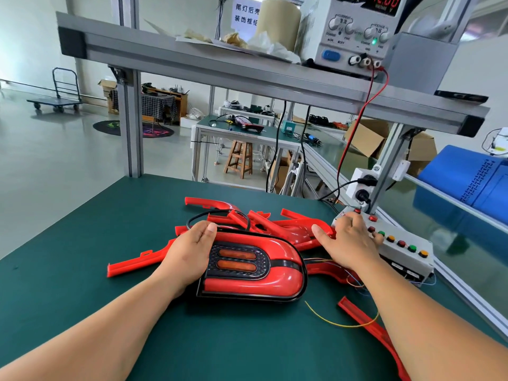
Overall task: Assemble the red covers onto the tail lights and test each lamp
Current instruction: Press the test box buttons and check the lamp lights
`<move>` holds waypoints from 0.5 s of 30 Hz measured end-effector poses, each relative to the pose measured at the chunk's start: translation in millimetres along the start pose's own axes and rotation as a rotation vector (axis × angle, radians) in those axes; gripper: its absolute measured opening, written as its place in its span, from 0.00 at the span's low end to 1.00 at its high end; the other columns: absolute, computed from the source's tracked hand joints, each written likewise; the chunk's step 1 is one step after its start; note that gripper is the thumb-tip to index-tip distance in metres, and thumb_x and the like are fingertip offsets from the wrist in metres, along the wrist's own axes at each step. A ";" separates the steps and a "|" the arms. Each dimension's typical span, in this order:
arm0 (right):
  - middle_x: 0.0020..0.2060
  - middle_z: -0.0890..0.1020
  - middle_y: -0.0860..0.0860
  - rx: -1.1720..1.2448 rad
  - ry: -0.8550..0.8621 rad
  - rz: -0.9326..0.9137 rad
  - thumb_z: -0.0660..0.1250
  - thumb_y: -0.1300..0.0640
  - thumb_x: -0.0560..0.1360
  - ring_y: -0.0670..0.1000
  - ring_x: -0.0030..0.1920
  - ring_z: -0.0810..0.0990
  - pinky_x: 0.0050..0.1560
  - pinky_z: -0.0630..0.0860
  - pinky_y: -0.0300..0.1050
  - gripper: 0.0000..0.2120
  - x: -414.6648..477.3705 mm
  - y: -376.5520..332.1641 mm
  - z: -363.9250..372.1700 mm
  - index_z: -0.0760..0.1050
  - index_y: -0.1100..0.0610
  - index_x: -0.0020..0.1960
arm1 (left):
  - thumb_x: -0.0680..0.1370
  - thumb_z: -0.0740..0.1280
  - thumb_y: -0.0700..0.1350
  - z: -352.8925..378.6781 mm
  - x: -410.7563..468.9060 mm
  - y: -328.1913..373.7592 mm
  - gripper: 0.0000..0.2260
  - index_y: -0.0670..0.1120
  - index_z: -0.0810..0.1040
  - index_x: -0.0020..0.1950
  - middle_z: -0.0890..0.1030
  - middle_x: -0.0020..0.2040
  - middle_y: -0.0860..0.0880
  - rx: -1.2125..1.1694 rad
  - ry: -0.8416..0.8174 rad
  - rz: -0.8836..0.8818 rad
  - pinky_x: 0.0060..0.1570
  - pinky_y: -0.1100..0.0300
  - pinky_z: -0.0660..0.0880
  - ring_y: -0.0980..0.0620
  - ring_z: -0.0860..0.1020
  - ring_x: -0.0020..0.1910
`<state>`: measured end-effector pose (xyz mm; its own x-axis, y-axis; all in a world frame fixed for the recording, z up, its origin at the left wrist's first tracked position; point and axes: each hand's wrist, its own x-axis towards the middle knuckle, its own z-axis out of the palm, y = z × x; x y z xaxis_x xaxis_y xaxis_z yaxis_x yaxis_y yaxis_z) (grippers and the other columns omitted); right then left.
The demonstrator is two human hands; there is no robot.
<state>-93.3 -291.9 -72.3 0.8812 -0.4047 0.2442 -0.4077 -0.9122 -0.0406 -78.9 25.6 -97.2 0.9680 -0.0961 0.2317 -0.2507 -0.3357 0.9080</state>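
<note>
A green mat-covered workbench (82,270) carries a loose pile of red curved plastic covers (288,224), heaped just beyond and under the lamp being worked on. One long red plastic strip (365,323) lies apart at the near right, with a thin yellow wire (330,321) crossing it. At the far right of the bench sits a grey control box with a row of red, green and yellow push buttons (406,257). Overhead, on an aluminium-frame shelf (220,64), stands a white bench power supply (354,28) with red digits lit, and a red lead (354,138) drops from it towards the box.

The red tail light with a black rim (255,270) lies in the middle of the bench, face up, its rounded end to the right. Its glossy red U-shaped cover surrounds a black dotted panel holding two orange oblong lenses. A black cable loop (217,214) rises from its far side.

The left hand (189,251) grips the lamp's left end, thumb laid along the far edge; its other fingers are hidden behind the lamp. The right hand (349,240) rests palm down on the control box, fingers spread and fairly straight over the far buttons, thumb stretched left beside the pile of covers.
</note>
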 end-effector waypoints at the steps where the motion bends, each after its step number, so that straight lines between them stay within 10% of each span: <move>1: 0.68 0.60 0.50 0.009 0.001 -0.005 0.44 0.26 0.73 0.53 0.71 0.60 0.65 0.56 0.59 0.36 -1.5 1.5 -3.1 0.67 0.51 0.66 | 0.83 0.54 0.54 0.0 0.0 -0.5 0.18 0.42 0.74 0.49 0.76 0.38 0.45 0.004 0.000 0.005 0.41 0.54 0.68 0.49 0.71 0.39; 15: 0.77 0.55 0.65 -0.128 -0.037 0.384 0.43 0.29 0.76 0.62 0.78 0.49 0.74 0.51 0.57 0.44 -44.7 47.8 -19.9 0.57 0.64 0.75 | 0.83 0.54 0.54 0.2 0.2 -2.7 0.18 0.43 0.73 0.44 0.73 0.34 0.49 0.006 0.003 0.024 0.38 0.55 0.66 0.52 0.69 0.35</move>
<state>-156.9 -316.1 -65.8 0.6662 -0.7187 0.1993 -0.7334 -0.6798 -0.0001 -78.1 26.3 -99.7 0.9618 -0.1012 0.2545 -0.2738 -0.3389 0.9001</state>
